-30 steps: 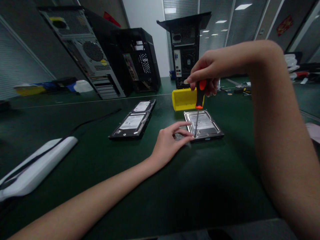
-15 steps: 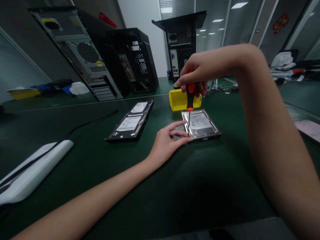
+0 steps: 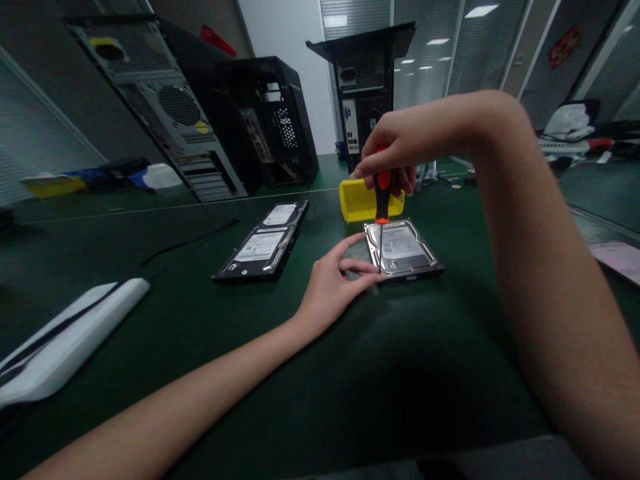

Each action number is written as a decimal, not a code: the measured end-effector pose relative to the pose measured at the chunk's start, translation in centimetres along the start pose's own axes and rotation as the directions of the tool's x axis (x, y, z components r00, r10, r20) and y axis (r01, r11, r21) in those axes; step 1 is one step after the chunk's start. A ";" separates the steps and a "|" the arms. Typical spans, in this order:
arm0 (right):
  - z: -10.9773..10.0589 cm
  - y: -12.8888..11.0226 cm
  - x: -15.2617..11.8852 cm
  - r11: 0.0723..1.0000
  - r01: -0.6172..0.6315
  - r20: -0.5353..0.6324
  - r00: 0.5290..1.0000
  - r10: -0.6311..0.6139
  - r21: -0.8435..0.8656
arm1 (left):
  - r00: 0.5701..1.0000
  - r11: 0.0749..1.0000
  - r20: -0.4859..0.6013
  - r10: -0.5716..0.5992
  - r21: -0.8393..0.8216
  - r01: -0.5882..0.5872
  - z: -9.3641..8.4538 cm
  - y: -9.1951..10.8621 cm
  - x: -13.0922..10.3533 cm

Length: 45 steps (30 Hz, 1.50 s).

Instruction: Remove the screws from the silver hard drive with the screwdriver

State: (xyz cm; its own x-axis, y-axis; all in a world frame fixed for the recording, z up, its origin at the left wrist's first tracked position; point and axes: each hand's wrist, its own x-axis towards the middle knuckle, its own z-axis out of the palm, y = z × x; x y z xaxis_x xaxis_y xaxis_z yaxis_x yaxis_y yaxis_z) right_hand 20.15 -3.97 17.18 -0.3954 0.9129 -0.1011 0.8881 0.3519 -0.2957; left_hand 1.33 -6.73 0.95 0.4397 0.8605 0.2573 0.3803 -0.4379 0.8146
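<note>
A silver hard drive (image 3: 403, 247) lies flat on the green table, label up. My right hand (image 3: 387, 153) is wrapped round the handle of a red and black screwdriver (image 3: 383, 193), which stands nearly upright. Its tip meets the drive's near left corner. Beside that corner, my left hand (image 3: 340, 273) touches the drive's left edge; thumb and middle finger come together at the screwdriver tip, while the index finger stretches forward. Whether the fingertips pinch anything small is hidden. Behind the drive stands a yellow tray (image 3: 353, 202). Two more drives (image 3: 263, 243) lie end to end on the left.
Computer cases stand at the back: a large one (image 3: 185, 113), an open black one (image 3: 280, 127) and another (image 3: 367, 87) behind my right hand. A white object (image 3: 80, 333) with a black cable lies at the left. A pink item (image 3: 617, 259) is at the right edge.
My left index finger has moved slightly forward along the drive's left edge. The right hand still grips the screwdriver at the same corner. The view has shifted slightly.
</note>
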 end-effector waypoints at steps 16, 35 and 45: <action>0.0 0.1 0.2 0.998 0.006 -0.008 1.000 -0.007 -0.056 | 0.999 0.999 -0.028 -0.027 -0.046 0.026 0.1 -0.3 0.1; 0.1 -1.0 -0.3 0.972 0.200 0.000 0.979 -0.202 -0.125 | 1.000 1.000 0.009 -0.002 -0.001 0.002 0.3 0.1 0.3; 0.0 -0.7 -0.4 0.977 0.179 0.031 0.984 -0.176 -0.119 | 0.998 0.998 0.055 -0.031 -0.047 0.033 0.5 0.1 0.5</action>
State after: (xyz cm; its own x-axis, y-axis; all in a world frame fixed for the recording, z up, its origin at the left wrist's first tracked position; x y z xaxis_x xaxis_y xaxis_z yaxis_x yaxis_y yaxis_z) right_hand 19.67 -4.63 17.49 -0.5527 0.8298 -0.0768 0.8246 0.5313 -0.1943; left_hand 1.94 -6.49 0.88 0.4723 0.8578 0.2029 0.3564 -0.3964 0.8461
